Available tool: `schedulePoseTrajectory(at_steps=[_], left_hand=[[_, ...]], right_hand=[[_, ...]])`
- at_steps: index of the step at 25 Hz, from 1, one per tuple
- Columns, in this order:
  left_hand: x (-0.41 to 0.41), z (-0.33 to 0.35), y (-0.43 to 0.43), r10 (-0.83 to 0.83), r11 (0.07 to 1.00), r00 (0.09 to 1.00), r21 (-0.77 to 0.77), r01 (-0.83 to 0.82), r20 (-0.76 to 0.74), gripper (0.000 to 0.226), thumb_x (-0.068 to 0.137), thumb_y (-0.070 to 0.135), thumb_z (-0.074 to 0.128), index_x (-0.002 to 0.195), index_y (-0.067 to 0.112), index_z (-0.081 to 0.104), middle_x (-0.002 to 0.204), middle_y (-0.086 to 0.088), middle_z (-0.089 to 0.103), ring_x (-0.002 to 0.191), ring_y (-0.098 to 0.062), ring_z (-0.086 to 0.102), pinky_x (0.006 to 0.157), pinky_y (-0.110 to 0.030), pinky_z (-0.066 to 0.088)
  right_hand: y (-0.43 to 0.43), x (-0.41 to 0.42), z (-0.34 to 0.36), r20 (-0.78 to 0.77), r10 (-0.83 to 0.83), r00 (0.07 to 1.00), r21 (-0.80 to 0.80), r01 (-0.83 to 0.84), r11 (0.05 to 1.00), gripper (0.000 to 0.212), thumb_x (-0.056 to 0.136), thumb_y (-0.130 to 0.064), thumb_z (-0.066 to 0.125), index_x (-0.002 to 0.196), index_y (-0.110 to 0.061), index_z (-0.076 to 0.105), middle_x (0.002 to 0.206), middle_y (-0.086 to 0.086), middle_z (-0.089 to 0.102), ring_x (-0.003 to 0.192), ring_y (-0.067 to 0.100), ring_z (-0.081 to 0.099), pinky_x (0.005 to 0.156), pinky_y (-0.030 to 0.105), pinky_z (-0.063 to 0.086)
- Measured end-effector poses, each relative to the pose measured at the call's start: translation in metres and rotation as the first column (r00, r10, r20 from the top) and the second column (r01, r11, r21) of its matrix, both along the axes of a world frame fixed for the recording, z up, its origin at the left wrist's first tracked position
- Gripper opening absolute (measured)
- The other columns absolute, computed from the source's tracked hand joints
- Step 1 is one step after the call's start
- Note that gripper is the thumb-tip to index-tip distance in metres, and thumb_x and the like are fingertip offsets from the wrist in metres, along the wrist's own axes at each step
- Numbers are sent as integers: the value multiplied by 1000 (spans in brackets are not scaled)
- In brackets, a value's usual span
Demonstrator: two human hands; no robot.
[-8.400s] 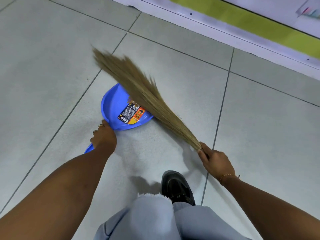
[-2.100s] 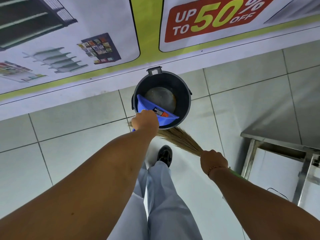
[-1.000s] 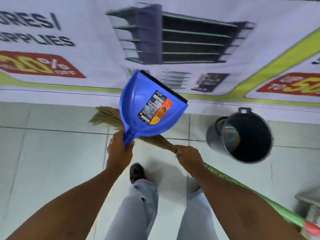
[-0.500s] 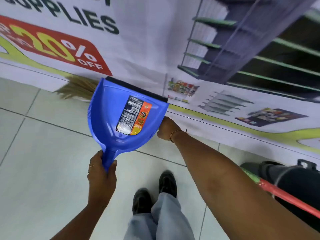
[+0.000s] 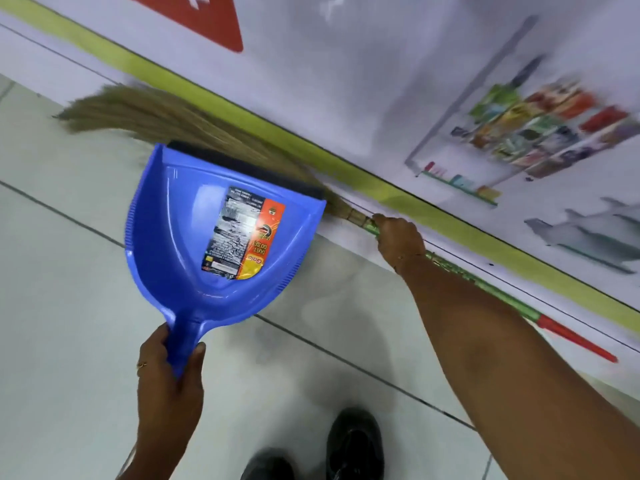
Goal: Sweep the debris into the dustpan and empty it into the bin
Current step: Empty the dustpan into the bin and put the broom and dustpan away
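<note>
A blue dustpan (image 5: 180,237) with a printed label is held up over the floor, its mouth toward the wall; no debris shows inside it. My left hand (image 5: 169,379) grips its handle from below. The straw broom (image 5: 166,123) lies along the base of the wall, bristles to the left, its green and red stick running right. My right hand (image 5: 398,239) holds the stick just behind the bristle binding. The bin is out of view.
A printed banner wall (image 5: 381,81) with a yellow-green stripe runs diagonally across the top. Pale floor tiles (image 5: 62,306) spread to the left and below. My black shoes (image 5: 353,445) stand at the bottom edge.
The view has swung left away from the bin, which has left the frame. Both hands keep their grips; the broom now lies lower along the wall's base and the dustpan sits slightly right.
</note>
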State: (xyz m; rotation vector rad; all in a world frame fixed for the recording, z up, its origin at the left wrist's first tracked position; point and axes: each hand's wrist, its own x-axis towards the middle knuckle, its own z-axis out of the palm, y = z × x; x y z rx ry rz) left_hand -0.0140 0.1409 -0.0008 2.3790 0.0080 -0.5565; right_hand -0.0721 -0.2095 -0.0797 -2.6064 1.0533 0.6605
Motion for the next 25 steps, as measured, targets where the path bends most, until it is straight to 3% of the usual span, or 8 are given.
schedulePoseTrajectory(at_steps=[3,7,9,13,18,25], left_hand=[[-4,-31,20,-16,998,997,67,20,-72,23,87,3,58,106,-5,49,98,-35,52,88,-54,51,69,-37,34],[-21,-12,22,-54,994,993,91,64,-109,24,84,-3,59,105,-7,49,97,-33,54,89,-50,51,69,-48,41],[-35,11,11,-73,990,986,106,89,-150,27,83,-4,59,108,-6,48,102,-33,55,94,-50,52,78,-58,44],[-65,26,-30,-171,967,955,143,209,-242,43,86,1,60,126,0,44,125,-20,52,114,-40,48,98,-52,37],[-115,7,-73,-258,917,879,185,353,-400,42,88,11,59,127,11,44,127,-10,52,119,-31,47,99,-45,35],[-155,-29,-107,-301,877,820,197,439,-488,47,88,16,60,130,11,39,133,-10,47,123,-31,45,100,-48,36]], right_hand=[[-5,-8,-22,-15,-38,999,-12,38,999,50,90,2,41,137,-13,48,122,23,63,114,41,58,94,46,48],[26,-40,8,65,-167,984,29,165,986,51,86,6,43,134,-7,51,123,23,61,115,39,57,94,43,49],[53,-67,37,102,-293,951,90,284,954,53,87,4,44,139,-9,47,130,21,57,122,37,52,98,41,46],[90,-112,87,222,-483,847,124,467,876,47,91,3,44,137,-6,49,133,18,56,128,33,46,104,37,39],[101,-157,101,233,-480,846,115,466,877,42,93,0,48,135,-4,51,130,18,59,127,31,47,102,35,41],[89,-176,79,188,-520,833,150,499,854,43,95,-6,45,138,-9,48,131,15,57,130,30,42,101,37,40]])
